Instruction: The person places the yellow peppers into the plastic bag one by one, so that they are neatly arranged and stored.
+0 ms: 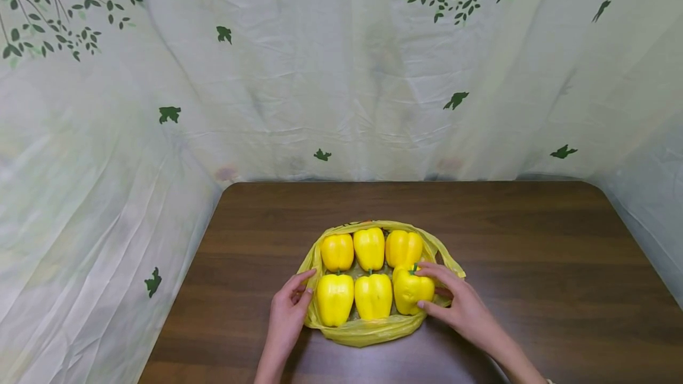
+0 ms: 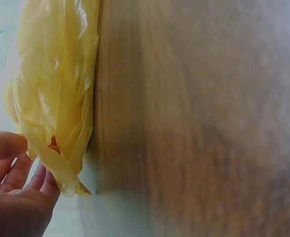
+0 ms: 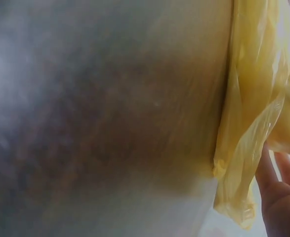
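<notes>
A yellow plastic bag (image 1: 363, 336) lies on the table with its mouth spread wide, holding several yellow bell peppers in two rows. My left hand (image 1: 286, 313) grips the bag's left rim; in the left wrist view its fingers (image 2: 19, 173) lie on both sides of the crumpled film. With thumb and fingertips, my right hand (image 1: 464, 307) holds the front right bell pepper (image 1: 409, 295), which has its green stem up and leans over the pepper behind (image 1: 404, 246). The right wrist view shows that hand (image 3: 283, 197) partly, beside the bag's side (image 3: 253, 98).
The bag stands near the front middle of a dark brown wooden table (image 1: 533, 242). A pale cloth curtain (image 1: 347, 76) with leaf prints hangs behind the table and along its sides. In front of the left row are a front left pepper (image 1: 335, 300) and a middle one (image 1: 373, 296).
</notes>
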The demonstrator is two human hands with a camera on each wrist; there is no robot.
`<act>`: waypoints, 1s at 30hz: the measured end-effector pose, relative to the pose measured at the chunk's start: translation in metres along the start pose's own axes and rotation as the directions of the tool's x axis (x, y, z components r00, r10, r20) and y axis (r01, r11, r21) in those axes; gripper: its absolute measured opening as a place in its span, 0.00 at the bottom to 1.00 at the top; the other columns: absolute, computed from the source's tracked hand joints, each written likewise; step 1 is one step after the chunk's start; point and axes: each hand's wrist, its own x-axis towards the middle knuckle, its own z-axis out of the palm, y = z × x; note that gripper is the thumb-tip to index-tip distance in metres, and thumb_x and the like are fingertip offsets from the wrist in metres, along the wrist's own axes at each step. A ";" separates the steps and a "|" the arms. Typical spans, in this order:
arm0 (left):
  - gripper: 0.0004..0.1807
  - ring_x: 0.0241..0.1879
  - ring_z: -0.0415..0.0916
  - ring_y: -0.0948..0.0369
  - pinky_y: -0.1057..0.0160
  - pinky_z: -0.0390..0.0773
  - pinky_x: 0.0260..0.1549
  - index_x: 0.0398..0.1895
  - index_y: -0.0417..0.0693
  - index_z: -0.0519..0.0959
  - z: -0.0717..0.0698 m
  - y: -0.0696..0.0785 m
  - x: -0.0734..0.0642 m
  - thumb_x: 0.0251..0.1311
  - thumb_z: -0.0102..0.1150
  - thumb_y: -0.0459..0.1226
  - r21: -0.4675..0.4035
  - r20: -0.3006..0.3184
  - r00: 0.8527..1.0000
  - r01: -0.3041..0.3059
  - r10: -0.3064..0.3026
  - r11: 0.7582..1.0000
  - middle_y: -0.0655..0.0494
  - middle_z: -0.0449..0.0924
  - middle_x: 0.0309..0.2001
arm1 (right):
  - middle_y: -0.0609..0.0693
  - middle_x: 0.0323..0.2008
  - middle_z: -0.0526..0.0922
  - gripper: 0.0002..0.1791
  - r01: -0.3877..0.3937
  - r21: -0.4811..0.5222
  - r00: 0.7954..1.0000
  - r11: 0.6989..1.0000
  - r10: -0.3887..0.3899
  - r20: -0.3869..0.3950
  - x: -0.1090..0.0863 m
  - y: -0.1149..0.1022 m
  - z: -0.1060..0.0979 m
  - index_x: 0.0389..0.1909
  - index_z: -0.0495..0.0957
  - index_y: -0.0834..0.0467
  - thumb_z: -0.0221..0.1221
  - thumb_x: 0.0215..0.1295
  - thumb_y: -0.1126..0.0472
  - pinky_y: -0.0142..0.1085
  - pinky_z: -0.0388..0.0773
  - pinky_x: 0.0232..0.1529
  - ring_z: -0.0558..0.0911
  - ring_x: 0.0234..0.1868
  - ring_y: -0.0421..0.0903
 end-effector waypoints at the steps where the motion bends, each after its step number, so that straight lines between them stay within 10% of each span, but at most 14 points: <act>1: 0.19 0.36 0.73 0.53 0.66 0.75 0.34 0.53 0.39 0.82 0.000 0.000 0.000 0.59 0.56 0.20 0.000 0.000 1.000 0.001 -0.001 1.000 0.43 0.81 0.46 | 0.45 0.65 0.71 0.26 0.001 -0.001 1.000 1.000 -0.001 0.003 0.000 0.000 0.000 0.56 0.76 0.42 0.71 0.56 0.49 0.41 0.78 0.51 0.72 0.63 0.51; 16: 0.19 0.36 0.72 0.53 0.66 0.75 0.34 0.53 0.38 0.82 -0.001 0.001 -0.001 0.59 0.55 0.20 -0.009 0.003 1.000 0.003 -0.003 1.000 0.41 0.81 0.47 | 0.42 0.52 0.77 0.27 -0.008 -0.138 0.984 0.990 0.032 0.173 0.022 -0.004 -0.012 0.57 0.75 0.47 0.68 0.58 0.44 0.40 0.78 0.49 0.78 0.48 0.43; 30: 0.20 0.35 0.73 0.55 0.68 0.74 0.31 0.54 0.42 0.82 0.004 -0.026 0.008 0.60 0.55 0.21 -0.009 -0.002 1.000 0.011 -0.011 1.000 0.46 0.81 0.45 | 0.35 0.51 0.76 0.26 0.089 -0.169 0.996 0.982 -0.084 0.035 0.022 -0.004 -0.003 0.54 0.76 0.45 0.72 0.54 0.51 0.42 0.77 0.51 0.75 0.51 0.39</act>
